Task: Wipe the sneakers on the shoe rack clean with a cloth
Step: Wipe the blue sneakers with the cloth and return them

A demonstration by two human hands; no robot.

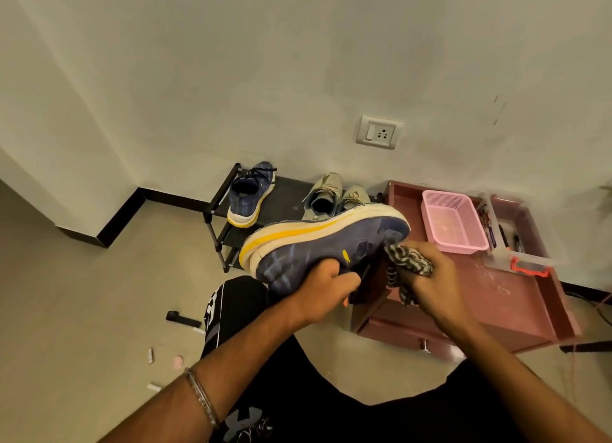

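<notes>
My left hand grips a blue sneaker with a white and yellow sole, held tipped so the sole faces up and away. My right hand holds a bunched striped cloth against the sneaker's toe end. The matching blue sneaker stands on the top shelf of the black shoe rack by the wall. A pair of beige sneakers sits on the same shelf, partly hidden behind the held shoe.
A low pink cabinet stands right of the rack with a pink basket and a clear box of pens on top. Small bits lie on the floor at left. A wall socket is above.
</notes>
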